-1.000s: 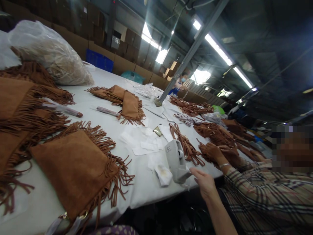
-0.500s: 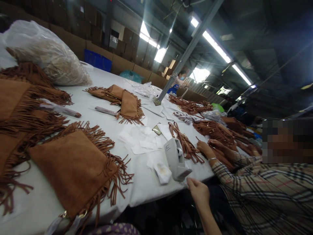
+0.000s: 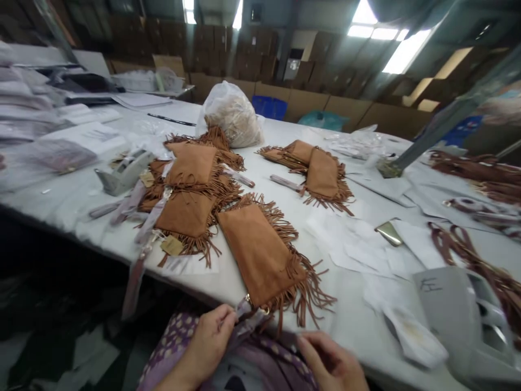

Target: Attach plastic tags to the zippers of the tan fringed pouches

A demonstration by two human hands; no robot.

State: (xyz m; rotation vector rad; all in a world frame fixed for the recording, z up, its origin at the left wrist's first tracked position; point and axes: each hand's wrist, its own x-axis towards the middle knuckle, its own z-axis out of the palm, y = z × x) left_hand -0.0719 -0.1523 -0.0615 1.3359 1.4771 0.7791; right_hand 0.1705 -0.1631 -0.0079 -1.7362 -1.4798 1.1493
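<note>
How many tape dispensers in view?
2: one tape dispenser left of the stacked fringed bags, another dispenser right of the folded white paper. More could be hidden behind piles.

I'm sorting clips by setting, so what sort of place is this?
Probably a bag workshop or packing room: fringed brown bags lie on a long white table, a tape dispenser stands at the right, and cardboard boxes are stacked behind.

Left hand (image 3: 215, 335) closed in a pinch — right hand (image 3: 332, 361) apart, loosely curled
</note>
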